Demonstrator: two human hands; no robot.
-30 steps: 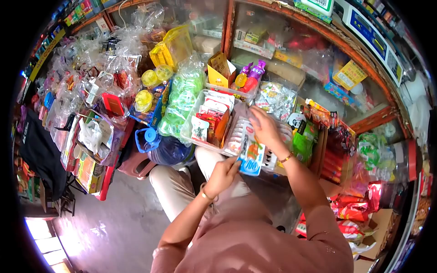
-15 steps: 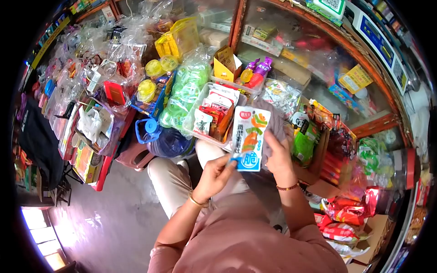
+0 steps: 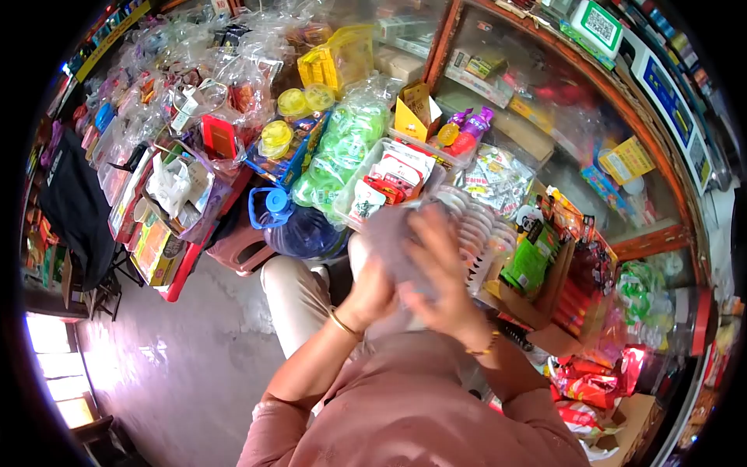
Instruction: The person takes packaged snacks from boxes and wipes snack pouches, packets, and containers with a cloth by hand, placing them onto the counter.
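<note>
My left hand (image 3: 372, 291) is closed at the lower left edge of a grey-mauve cloth (image 3: 391, 236). My right hand (image 3: 445, 274) lies across the cloth's right side, fingers somewhat spread but smeared by motion. A speck of blue shows between the hands; the white snack packet is otherwise hidden. Just beyond them stands a clear plastic tub (image 3: 348, 204) of red and white snack packets (image 3: 398, 173). Right of the cloth are rows of round pieces in clear plastic packaging (image 3: 473, 226).
Green plastic-wrapped goods (image 3: 342, 148) and a large blue water jug (image 3: 305, 232) sit at left of the tub. A carton with a green bag (image 3: 529, 261) is at right. Behind is a wood-framed glass cabinet (image 3: 537, 93). Bagged goods (image 3: 179, 101) crowd the left.
The white snack packet has gone out of sight. The cloth, earlier behind my right hand, is now between both hands. My right hand has moved in toward the left; the view has shifted.
</note>
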